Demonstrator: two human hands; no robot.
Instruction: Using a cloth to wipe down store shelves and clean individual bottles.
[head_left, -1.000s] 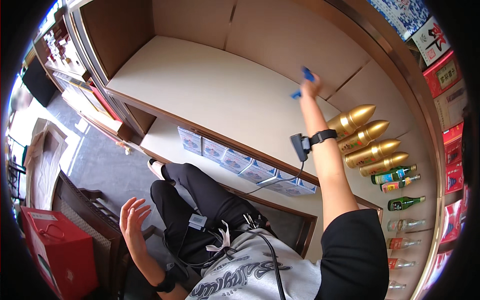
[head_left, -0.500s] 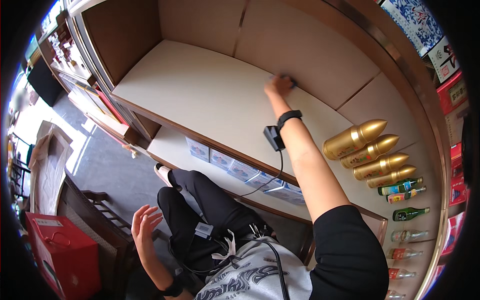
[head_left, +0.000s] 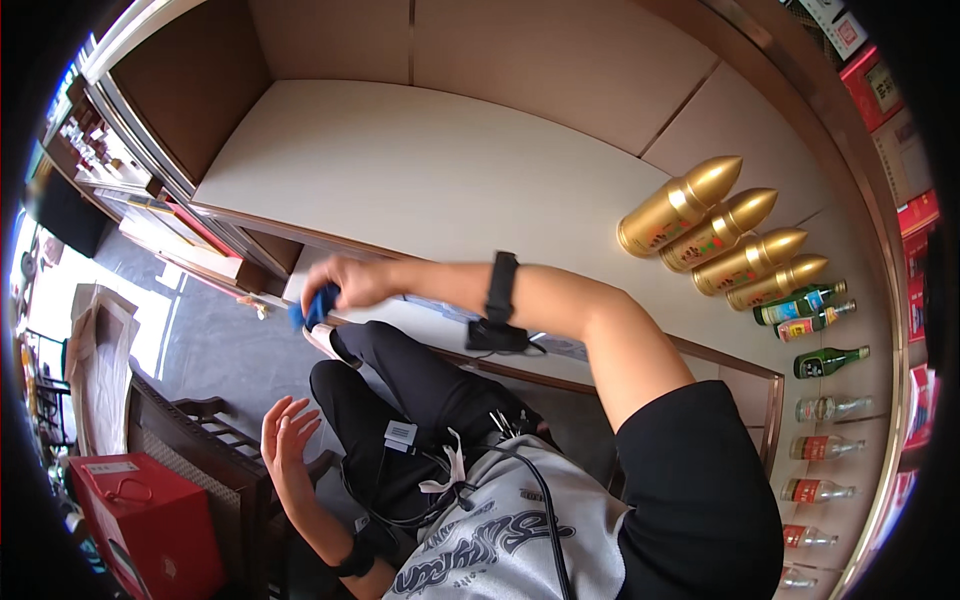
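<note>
In my right hand (head_left: 357,282) is a crumpled blue cloth (head_left: 318,306), gripped by fingers slightly smeared by motion. This hand is out in front of the long pale shelf (head_left: 420,160), past its front edge and toward the left, with the forearm reaching across the shelf front. My left hand (head_left: 288,435) is raised beside my left knee, fingers apart and holding nothing. A black device on a wrist strap (head_left: 497,335) hangs from my right wrist.
On the shelf's right stand several gold bullet-shaped bottles (head_left: 680,205), then green bottles (head_left: 832,361) and clear glass bottles (head_left: 822,490). A lower shelf is partly hidden by my arm. A red box (head_left: 150,525) and dark wooden chair (head_left: 190,440) are at the left. Black cables cross my lap.
My right hand has swung from the back of the shelf leftward and nearer, off its front edge, bringing the blue cloth into plain view. My left hand has hardly moved.
</note>
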